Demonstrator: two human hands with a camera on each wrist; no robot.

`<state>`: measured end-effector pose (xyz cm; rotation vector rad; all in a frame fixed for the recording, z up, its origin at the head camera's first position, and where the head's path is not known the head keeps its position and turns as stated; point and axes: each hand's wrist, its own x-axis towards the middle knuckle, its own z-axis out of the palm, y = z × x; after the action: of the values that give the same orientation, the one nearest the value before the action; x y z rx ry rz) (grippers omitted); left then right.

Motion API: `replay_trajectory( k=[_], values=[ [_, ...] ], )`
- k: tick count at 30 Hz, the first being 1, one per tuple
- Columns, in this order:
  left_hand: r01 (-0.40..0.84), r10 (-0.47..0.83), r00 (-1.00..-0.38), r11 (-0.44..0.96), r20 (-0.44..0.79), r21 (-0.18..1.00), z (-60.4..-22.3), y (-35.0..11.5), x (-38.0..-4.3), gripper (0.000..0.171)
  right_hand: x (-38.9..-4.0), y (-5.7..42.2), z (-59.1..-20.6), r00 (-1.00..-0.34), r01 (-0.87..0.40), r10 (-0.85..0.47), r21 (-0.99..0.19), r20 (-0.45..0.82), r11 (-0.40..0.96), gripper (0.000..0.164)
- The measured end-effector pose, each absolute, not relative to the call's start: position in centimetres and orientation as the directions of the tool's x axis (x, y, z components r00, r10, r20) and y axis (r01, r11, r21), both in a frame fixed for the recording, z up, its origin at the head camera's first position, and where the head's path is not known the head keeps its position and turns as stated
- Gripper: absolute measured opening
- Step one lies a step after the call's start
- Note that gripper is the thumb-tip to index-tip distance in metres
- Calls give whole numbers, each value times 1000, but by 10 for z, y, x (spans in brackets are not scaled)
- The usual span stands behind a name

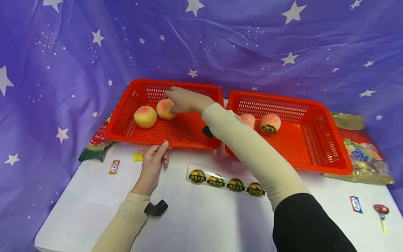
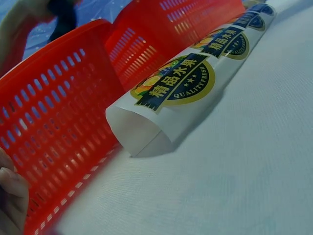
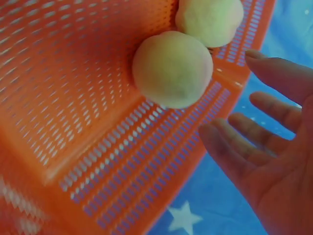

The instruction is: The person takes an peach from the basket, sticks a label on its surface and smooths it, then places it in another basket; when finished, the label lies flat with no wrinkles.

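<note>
In the head view, two yellow-pink peaches lie at the left side of the left red basket (image 1: 176, 144): the left peach (image 1: 145, 117) and the right peach (image 1: 165, 109). My right hand (image 1: 184, 99) reaches over this basket beside the right peach. The right wrist view shows the right hand (image 3: 279, 137) with fingers spread and a gap between it and the nearer peach (image 3: 173, 68). My left hand (image 1: 152, 166) is at the basket's front rim, fingers loosely bent, thumb toward the rim. The left wrist view shows only part of the left hand (image 2: 12, 196), beside the basket wall (image 2: 58, 122).
The right red basket (image 1: 333, 170) holds two fruits in pink foam nets, one a labelled fruit (image 1: 270, 123). A sticker strip (image 1: 225, 180) lies in front. Wrapped candies, a lollipop (image 1: 381, 210) and printed bags, including a gold-red bag (image 1: 365, 150), lie around. A starry purple cloth (image 1: 233, 42) hangs behind.
</note>
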<state>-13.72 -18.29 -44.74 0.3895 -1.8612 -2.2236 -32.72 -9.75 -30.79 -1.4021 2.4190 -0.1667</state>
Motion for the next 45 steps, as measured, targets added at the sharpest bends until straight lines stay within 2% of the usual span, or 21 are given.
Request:
replay_trajectory(
  k=[5,9,15,19,27,33,39,45],
  values=[
    [-4,-304,-951,-155,-52,988,-446,-183,-136,47,-342,-125,-319,-458,-790,-821,-269,-340,551,65],
    [-9,-307,-950,-165,-60,986,-446,-184,-138,47,-350,-135,-329,-442,-800,-812,-242,-382,550,63],
    [-6,-325,-943,-184,-67,983,-450,-188,-136,46,-355,-148,-347,-437,-798,-817,-258,-376,545,62],
    [-20,-316,-945,-189,-80,982,-451,-187,-135,48,-353,-150,-355,-458,-797,-807,-229,-372,558,64],
    [-2,-314,-947,-191,-63,982,-448,-187,-138,49,-352,-149,-357,-485,-789,-790,-203,-376,581,69],
    [5,-311,-949,-200,-59,980,-449,-187,-138,49,-354,-150,-359,-481,-791,-789,-200,-382,579,69],
    [-7,-313,-947,-200,-71,980,-447,-184,-136,49,-356,-136,-352,-465,-809,-820,-216,-334,547,67],
    [-19,-312,-947,-180,-75,984,-446,-186,-137,52,-344,-104,-311,-442,-819,-855,-268,-270,508,72]
  ],
)
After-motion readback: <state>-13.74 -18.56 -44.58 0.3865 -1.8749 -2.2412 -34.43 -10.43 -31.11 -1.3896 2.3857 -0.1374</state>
